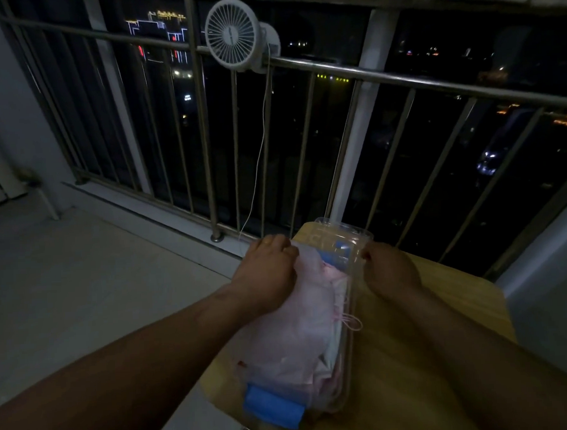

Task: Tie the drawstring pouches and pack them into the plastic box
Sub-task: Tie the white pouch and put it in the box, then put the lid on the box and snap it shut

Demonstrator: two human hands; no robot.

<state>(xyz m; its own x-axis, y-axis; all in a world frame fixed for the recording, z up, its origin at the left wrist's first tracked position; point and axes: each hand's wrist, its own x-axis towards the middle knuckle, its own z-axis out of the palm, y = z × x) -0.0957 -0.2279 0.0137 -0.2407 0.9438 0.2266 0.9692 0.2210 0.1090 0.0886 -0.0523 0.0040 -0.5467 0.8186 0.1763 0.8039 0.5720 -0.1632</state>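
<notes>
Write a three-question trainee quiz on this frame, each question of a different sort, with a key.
1. True or false: the left hand rests on the pink pouches lying in the plastic box.
2. Where is the right hand? A) flat on the floor; B) at the box's right rim, near its far end; C) under the table.
3. Fill in: the white fan is clipped to the ____.

Key: 1 true; 2 B; 3 railing.
</notes>
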